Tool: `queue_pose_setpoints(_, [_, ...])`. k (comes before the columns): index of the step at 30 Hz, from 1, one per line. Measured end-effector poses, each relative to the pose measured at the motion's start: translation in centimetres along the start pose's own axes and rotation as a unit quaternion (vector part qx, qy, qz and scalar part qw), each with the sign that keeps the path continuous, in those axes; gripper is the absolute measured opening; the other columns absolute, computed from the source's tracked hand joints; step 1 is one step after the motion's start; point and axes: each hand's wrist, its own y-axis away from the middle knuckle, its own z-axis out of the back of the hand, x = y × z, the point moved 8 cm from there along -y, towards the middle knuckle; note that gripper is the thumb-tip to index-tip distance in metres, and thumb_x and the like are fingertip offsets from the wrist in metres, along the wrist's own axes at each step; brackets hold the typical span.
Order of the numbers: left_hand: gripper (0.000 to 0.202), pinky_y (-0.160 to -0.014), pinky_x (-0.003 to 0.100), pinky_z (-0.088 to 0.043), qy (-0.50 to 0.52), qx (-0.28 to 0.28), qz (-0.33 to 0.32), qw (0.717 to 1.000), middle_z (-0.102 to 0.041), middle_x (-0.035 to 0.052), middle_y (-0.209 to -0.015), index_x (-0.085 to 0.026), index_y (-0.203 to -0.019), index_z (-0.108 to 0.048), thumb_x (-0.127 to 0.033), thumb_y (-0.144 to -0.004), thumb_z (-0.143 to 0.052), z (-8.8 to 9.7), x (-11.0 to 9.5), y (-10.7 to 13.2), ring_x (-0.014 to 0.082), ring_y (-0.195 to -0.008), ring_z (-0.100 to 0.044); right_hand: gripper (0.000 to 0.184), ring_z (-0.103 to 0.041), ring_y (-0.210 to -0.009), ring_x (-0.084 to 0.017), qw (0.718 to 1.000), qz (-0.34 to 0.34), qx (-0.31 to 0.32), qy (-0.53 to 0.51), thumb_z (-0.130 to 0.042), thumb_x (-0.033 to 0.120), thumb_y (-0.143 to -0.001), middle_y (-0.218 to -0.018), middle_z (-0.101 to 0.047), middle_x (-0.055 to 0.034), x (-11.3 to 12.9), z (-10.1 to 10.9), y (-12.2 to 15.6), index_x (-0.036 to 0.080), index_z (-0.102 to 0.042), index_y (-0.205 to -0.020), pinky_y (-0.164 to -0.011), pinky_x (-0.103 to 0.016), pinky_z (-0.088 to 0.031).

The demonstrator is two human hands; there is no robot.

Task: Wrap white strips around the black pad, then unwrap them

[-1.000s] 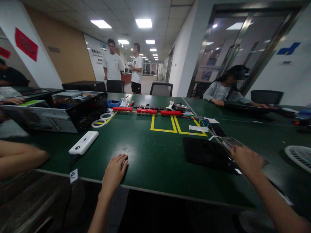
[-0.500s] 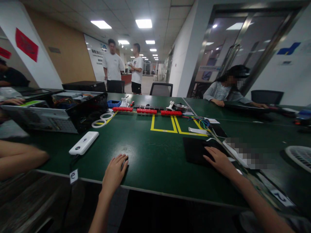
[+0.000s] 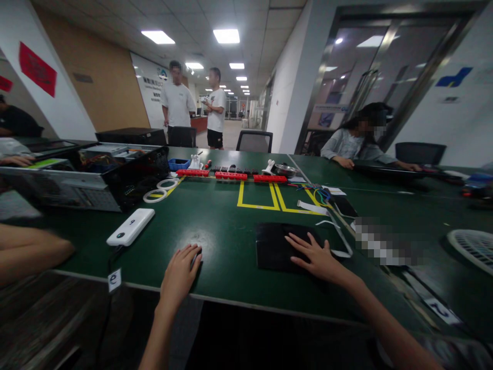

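My left hand (image 3: 180,273) lies flat on the green table (image 3: 231,226) near its front edge, fingers together and stretched out, holding nothing. My right hand (image 3: 314,255) rests palm down with fingers spread on a black mat (image 3: 275,246) that lies in front of me on the table. A white power bank (image 3: 130,226) lies to the left of my left hand. Beyond the mat, yellow tape (image 3: 259,197) marks two boxes on the table.
An open computer case (image 3: 88,177) stands at the left. White tape rings (image 3: 156,195), red strips (image 3: 231,176), coloured wires (image 3: 319,195) and a dark phone (image 3: 345,206) lie farther back. A white fan (image 3: 472,247) sits at right. Another person's forearm (image 3: 31,252) rests at left; other people sit and stand around.
My right hand left the phone at the right, moved left onto the black mat and slid the mat left toward the middle. My left hand stayed put.
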Motion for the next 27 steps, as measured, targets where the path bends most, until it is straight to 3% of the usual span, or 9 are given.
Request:
queue_pose_setpoints(6, [0.033,-0.104,0.044,-0.034,-0.008,0.009,-0.002,1.0,-0.063,0.0077,-0.122,-0.02,-0.114,-0.062,-0.032,-0.091,-0.042,-0.2,0.0,0.0,0.0229,-0.119,-0.052,0.062,0.0,-0.136,-0.043,0.997,0.061,0.002,-0.035,-0.024,0.065,-0.087,-0.154,-0.011,0.0036,5.7,-0.3,0.1,0.043,-0.01,-0.143,-0.094,-0.078,-0.009])
queue_pose_setpoints(14, [0.031,-0.102,0.048,-0.035,-0.03,0.02,-0.008,0.999,-0.063,0.0091,-0.122,-0.022,-0.113,-0.063,-0.032,-0.09,-0.046,-0.3,-0.3,-0.2,0.0271,-0.119,-0.052,0.06,-0.005,-0.135,-0.045,0.997,0.043,-0.057,-0.024,-0.024,0.06,-0.089,-0.152,-0.016,-0.0006,11.0,-1.0,0.3,0.036,-0.018,-0.144,-0.093,-0.078,-0.01])
queue_pose_setpoints(19, [0.04,-0.105,0.048,-0.032,0.024,0.086,-0.08,0.993,-0.056,0.007,-0.131,-0.025,-0.123,-0.056,-0.039,-0.087,-0.052,-1.3,-3.6,0.0,0.0255,-0.125,-0.046,0.06,-0.006,-0.134,-0.048,0.995,0.019,-0.098,-0.021,-0.029,0.057,-0.088,-0.152,-0.016,-0.0002,13.4,-2.0,0.1,0.037,-0.02,-0.144,-0.091,-0.079,-0.01])
queue_pose_setpoints(22, [0.055,-0.106,0.051,-0.029,0.048,0.13,-0.136,0.981,-0.05,0.0076,-0.136,-0.027,-0.128,-0.051,-0.045,-0.078,-0.063,-2.1,-6.2,0.5,0.0276,-0.129,-0.041,0.059,-0.009,-0.133,-0.048,0.994,0.025,-0.101,-0.027,-0.03,0.056,-0.089,-0.151,-0.02,0.0,13.9,-1.8,0.0,0.036,-0.024,-0.144,-0.09,-0.079,-0.012])
queue_pose_setpoints(24, [0.063,-0.106,0.053,-0.027,0.052,0.138,-0.155,0.977,-0.048,0.0085,-0.138,-0.028,-0.129,-0.05,-0.047,-0.072,-0.069,-2.3,-7.2,0.7,0.0297,-0.13,-0.038,0.055,-0.021,-0.133,-0.042,0.992,0.039,-0.111,-0.046,-0.028,0.052,-0.091,-0.149,-0.028,-0.0017,13.3,-0.8,0.0,0.033,-0.029,-0.142,-0.095,-0.073,-0.019])
queue_pose_setpoints(27, [0.064,-0.105,0.055,-0.027,0.055,0.13,-0.161,0.977,-0.047,0.009,-0.139,-0.029,-0.129,-0.051,-0.047,-0.071,-0.07,-2.4,-7.7,0.9,0.0305,-0.131,-0.036,0.05,-0.048,-0.12,-0.027,0.977,0.018,-0.198,-0.08,-0.026,0.041,-0.093,-0.136,-0.049,-0.009,9.3,2.7,0.1,0.023,-0.037,-0.139,-0.098,-0.051,-0.037])
